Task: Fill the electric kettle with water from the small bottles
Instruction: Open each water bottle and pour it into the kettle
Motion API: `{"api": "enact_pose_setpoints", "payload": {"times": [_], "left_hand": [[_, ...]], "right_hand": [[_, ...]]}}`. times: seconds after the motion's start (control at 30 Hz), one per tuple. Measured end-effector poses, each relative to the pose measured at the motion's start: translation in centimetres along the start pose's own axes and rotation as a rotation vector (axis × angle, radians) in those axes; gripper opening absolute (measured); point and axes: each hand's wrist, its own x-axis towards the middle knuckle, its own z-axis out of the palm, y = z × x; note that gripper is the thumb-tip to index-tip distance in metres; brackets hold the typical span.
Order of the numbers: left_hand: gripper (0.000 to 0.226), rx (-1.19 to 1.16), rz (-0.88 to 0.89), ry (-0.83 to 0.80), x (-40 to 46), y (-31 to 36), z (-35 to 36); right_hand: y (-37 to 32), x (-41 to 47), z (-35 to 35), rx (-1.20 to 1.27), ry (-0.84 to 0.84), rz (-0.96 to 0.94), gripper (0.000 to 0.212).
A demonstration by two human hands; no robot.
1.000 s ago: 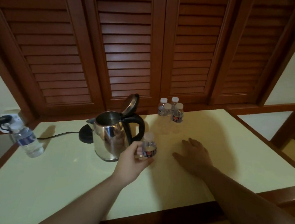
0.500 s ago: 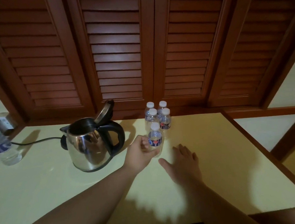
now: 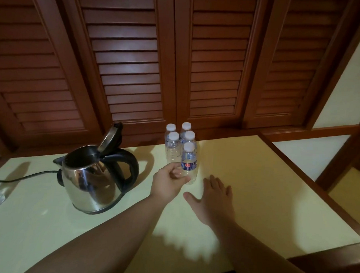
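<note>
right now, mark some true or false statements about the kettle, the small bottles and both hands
1. The shiny steel electric kettle has its lid raised. True.
2. The left hand has its grip on the kettle's black handle. False: it holds the nearest small clear capped bottle.
3. The right hand lies flat on the pale yellow table. True.
4. The four small bottles behind have no caps. False: all wear white caps.

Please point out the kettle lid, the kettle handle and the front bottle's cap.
kettle lid (image 3: 111, 138): head view, middle of the raised lid.
kettle handle (image 3: 134, 167): head view, outer curve.
front bottle's cap (image 3: 188, 146): head view, top of the white cap.
</note>
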Motion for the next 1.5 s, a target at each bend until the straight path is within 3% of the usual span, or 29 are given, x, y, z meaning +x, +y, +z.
{"api": "enact_pose_setpoints", "payload": {"times": [0.47, 0.73, 0.97, 1.17, 1.33, 1.5], "left_hand": [[0.028, 0.129, -0.06, 0.056, 0.2, 0.9, 0.9], [0.02, 0.337, 0.159, -0.071, -4.8, -1.6, -5.5], [0.02, 0.564, 0.288, -0.171, -9.6, -4.3, -14.4], [0.027, 0.638, 0.316, -0.215, -13.0, -5.5, -21.2], [0.023, 0.628, 0.323, -0.197, -15.8, -7.2, -27.5], [0.03, 0.668, 0.28, -0.118, -17.5, -9.9, -35.3]], "right_hand": [[-0.3, -0.1, -0.2, -0.005, 0.028, -0.013, 0.09], [-0.8, -0.4, -0.5, 0.001, -0.019, -0.004, 0.09], [-2.2, -2.2, -1.2, -0.075, 0.047, -0.019, 0.066], [-9.3, -6.7, 0.6, -0.071, 0.061, -0.167, 0.047], [-18.4, -11.3, 3.3, 0.016, -0.005, -0.299, 0.054], [-26.7, -14.7, 5.5, 0.082, -0.097, -0.407, 0.044]]}}
